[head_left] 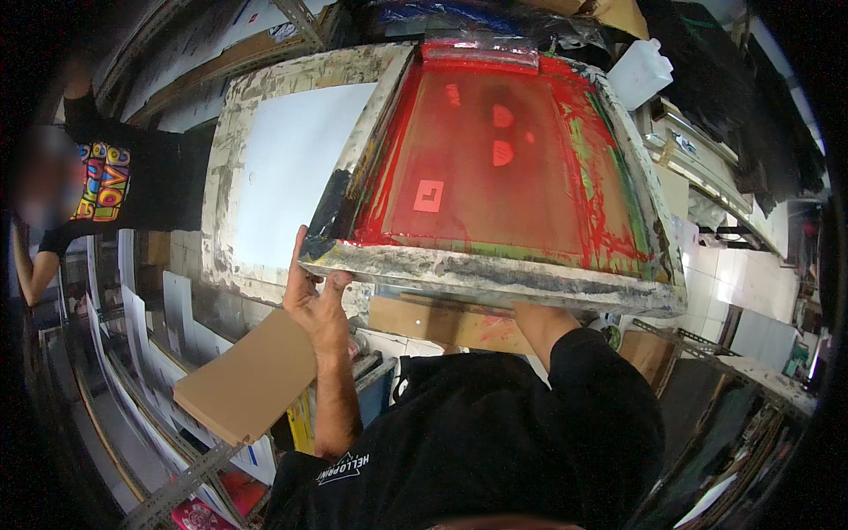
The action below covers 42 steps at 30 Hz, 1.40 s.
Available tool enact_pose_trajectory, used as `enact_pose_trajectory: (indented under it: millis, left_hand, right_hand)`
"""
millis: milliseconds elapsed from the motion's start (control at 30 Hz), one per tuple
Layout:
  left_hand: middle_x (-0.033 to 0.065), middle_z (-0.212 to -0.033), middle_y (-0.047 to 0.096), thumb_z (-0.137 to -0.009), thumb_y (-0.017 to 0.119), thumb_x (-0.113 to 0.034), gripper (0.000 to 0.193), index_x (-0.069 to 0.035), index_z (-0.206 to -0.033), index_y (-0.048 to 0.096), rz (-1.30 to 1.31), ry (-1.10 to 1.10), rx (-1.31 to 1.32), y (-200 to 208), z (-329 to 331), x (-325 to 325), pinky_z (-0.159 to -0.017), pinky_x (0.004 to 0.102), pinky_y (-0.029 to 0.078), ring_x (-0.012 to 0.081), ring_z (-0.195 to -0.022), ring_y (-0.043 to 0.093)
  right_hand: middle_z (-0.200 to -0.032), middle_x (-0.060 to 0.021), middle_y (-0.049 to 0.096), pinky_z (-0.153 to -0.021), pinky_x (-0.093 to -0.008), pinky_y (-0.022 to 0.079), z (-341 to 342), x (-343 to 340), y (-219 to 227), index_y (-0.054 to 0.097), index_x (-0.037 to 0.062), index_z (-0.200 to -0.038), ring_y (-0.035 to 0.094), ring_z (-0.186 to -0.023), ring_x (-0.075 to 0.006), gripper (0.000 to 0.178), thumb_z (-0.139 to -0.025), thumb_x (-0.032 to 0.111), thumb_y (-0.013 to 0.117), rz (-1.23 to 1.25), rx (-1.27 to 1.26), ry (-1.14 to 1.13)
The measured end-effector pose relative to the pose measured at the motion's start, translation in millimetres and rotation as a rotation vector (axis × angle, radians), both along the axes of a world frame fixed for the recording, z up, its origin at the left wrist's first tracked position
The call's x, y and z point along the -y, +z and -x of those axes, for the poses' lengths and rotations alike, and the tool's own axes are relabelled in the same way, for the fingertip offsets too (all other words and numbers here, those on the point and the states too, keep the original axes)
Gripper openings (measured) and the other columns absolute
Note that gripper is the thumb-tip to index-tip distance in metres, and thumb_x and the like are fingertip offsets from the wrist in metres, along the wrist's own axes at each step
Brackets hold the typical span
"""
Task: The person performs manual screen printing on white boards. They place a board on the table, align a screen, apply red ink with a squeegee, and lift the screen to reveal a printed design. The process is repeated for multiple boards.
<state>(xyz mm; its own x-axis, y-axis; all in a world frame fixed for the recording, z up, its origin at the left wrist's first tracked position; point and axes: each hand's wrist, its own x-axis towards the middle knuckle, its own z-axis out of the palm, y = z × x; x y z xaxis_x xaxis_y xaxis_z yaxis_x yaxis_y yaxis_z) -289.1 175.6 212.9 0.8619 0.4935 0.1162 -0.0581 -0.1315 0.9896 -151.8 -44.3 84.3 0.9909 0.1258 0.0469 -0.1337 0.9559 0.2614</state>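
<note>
A screen printing frame (pixel 495 276), its mesh smeared with red and some green ink, is tilted up in front of me. My left hand (pixel 316 305) grips its near left corner, thumb below the front bar and a finger along the left side. My right forearm (pixel 543 327) reaches beneath the front bar; that hand is hidden behind the frame. A squeegee-like bar (pixel 481 56), red with ink, rests at the frame's far end. To the left, a white sheet (pixel 296 168) lies flat on the paint-stained printing board (pixel 231 212), partly covered by the frame.
Brown cardboard sheets (pixel 252 375) lie beside my left forearm. A white plastic jug (pixel 638 75) stands past the frame's far right corner. Another person in a black shirt (pixel 110 181) is at the far left, near racks of upright panels (pixel 137 331). Metal shelving (pixel 733 371) stands at right.
</note>
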Motion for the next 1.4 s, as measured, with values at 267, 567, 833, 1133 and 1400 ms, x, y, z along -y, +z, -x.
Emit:
enact_pose_trajectory:
  millis: [267,567,833,1133,1400]
  left_hand:
    - [0.0149,-0.122,0.066,-0.077,0.086,-0.017,0.086,0.008,-0.147,0.042,-0.004,0.029,-0.027,-2,-1,1,-0.098,0.0331,0.049,0.0189,-0.109,0.063]
    - [0.0133,-0.118,0.067,-0.079,0.083,-0.012,0.08,0.007,-0.146,0.043,-0.008,-0.002,-0.037,-3,1,1,-0.094,0.0308,0.051,0.017,-0.105,0.063]
    - [0.0137,-0.119,0.067,-0.086,0.077,-0.006,0.064,0.01,-0.141,0.049,-0.087,-0.006,0.089,-12,-6,-1,-0.093,0.0301,0.05,0.0157,-0.101,0.062]
    - [0.0092,-0.106,0.071,-0.089,0.077,-0.011,0.043,0.006,-0.126,0.063,0.013,-0.044,0.18,-3,-20,2,-0.088,0.0278,0.049,0.013,-0.093,0.062]
    - [-0.0005,-0.086,0.067,-0.085,0.082,-0.017,0.026,0.001,-0.099,0.07,0.022,0.003,0.14,-34,-4,-1,-0.069,0.0231,0.04,0.0062,-0.075,0.048]
  right_hand:
    - [-0.124,-0.0101,0.068,-0.104,-0.0473,0.048,-13,0,3,0.065,0.01,-0.122,0.066,-0.11,-0.0303,0.04,-0.093,0.037,0.059,0.005,-0.01,0.02]
    - [-0.124,-0.0098,0.068,-0.103,-0.0455,0.05,10,9,25,0.065,0.011,-0.122,0.067,-0.108,-0.0293,0.04,-0.092,0.038,0.061,-0.006,-0.027,0.031]
    - [-0.123,-0.0126,0.068,-0.099,-0.0427,0.052,162,44,68,0.061,0.0082,-0.127,0.067,-0.108,-0.0282,0.046,-0.092,0.038,0.064,0.36,-0.151,0.14]
    - [-0.139,-0.017,0.053,-0.103,-0.0429,0.045,247,191,25,0.047,-0.0046,-0.142,0.056,-0.118,-0.0293,0.044,-0.104,0.018,0.051,2.145,-0.559,-0.913]
    - [-0.161,-0.0232,0.027,-0.12,-0.0624,0.006,282,209,-52,0.025,-0.001,-0.156,0.012,-0.151,-0.0445,0.075,-0.098,0.037,0.054,3.049,-0.644,-0.618]
